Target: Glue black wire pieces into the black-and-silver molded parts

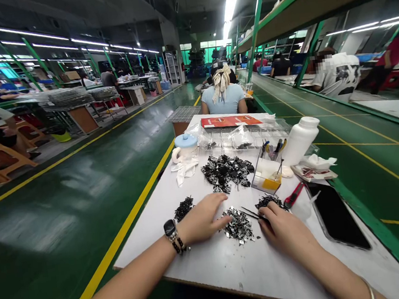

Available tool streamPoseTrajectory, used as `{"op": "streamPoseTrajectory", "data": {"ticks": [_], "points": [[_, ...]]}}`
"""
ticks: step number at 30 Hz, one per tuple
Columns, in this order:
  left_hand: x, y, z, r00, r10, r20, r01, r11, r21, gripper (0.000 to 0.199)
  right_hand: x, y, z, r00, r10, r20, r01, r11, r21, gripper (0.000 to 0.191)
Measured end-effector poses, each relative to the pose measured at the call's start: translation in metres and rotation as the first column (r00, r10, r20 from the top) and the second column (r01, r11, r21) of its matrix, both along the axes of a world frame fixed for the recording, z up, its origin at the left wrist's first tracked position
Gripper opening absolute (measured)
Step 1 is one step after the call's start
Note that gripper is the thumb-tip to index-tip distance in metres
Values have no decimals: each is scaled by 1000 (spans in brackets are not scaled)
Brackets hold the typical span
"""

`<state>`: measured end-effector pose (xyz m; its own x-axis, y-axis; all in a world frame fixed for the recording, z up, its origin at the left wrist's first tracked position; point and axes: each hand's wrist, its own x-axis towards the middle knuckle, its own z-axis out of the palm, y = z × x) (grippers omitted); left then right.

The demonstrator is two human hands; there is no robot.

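Observation:
My left hand (204,219) reaches over the white table with thumb and fingers apart, its fingertips beside a pile of small shiny silver pieces (239,226). My right hand (286,226) is closed on dark tweezers (252,213), whose tips point left over that pile. Just beyond the left hand's fingers lies a larger heap of black glossy pieces (226,169). A small mound of thin black parts (183,208) sits by my left wrist. Another mound of black parts (269,202) is partly hidden behind my right hand. I cannot make out anything between the left fingers.
A clear holder with tools (266,173), a white bottle (301,139), a red cutter (294,195) and a black phone (339,215) stand or lie at the right. A lidded mug (186,146) is at the back left. A person in light blue (223,97) sits ahead.

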<state>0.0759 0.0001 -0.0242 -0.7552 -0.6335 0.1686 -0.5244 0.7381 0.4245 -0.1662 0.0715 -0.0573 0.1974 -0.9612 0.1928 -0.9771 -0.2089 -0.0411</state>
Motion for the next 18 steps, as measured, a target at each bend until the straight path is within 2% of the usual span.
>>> {"op": "streamPoseTrajectory", "data": {"ticks": [3,5,11,18], "points": [[6,-21,-1,996,86,-1,-85,994,-67,27,1,-8,2,999,15,-35,-14,1000,18,17],[6,-30,-3,996,91,22,-88,990,-106,21,1,-12,3,999,22,-41,-21,999,35,18],[0,-30,-10,992,81,96,-59,976,-212,22,-3,-10,3,999,-6,39,4,998,61,22],[4,-20,-15,980,112,163,-52,942,-333,19,-10,3,-1,959,10,285,-24,999,48,25]]}}
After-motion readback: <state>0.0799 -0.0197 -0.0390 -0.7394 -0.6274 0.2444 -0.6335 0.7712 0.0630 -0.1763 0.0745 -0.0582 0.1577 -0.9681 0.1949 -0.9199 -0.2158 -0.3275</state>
